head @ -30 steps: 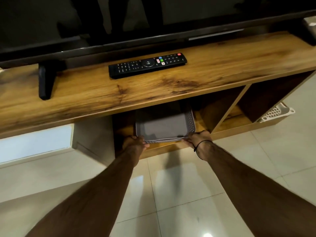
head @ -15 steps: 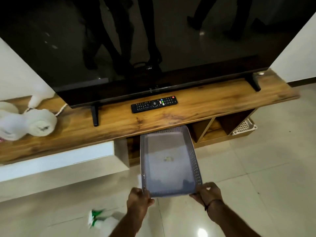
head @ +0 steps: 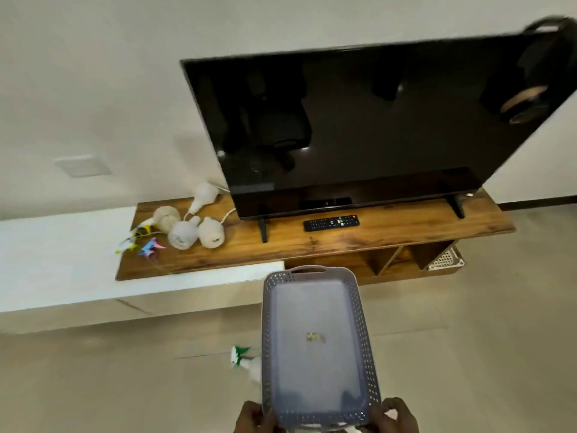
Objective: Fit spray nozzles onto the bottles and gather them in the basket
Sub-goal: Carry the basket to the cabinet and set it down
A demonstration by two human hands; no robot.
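Note:
I hold an empty grey perforated basket (head: 318,335) out in front of me above the floor. My left hand (head: 249,417) grips its near left corner and my right hand (head: 395,415) its near right corner. Several white bottles (head: 187,228) lie on their sides at the left end of the wooden TV stand (head: 390,239). Loose spray nozzles (head: 142,242), one yellow-green and one pink-blue, lie beside them at the stand's left edge. One more white bottle with a green nozzle (head: 245,362) lies on the floor, partly hidden behind the basket's left wall.
A large black TV (head: 359,120) stands on the wooden stand, with a black remote (head: 331,222) in front of it. A white low cabinet (head: 62,260) runs to the left. A white lattice basket (head: 445,260) sits in the stand's right lower shelf. Tiled floor lies around me.
Both hands pulled the grey basket out of the stand's lower shelf and carried it back towards me. My view backed away and rose, and the bottles and nozzles came into sight.

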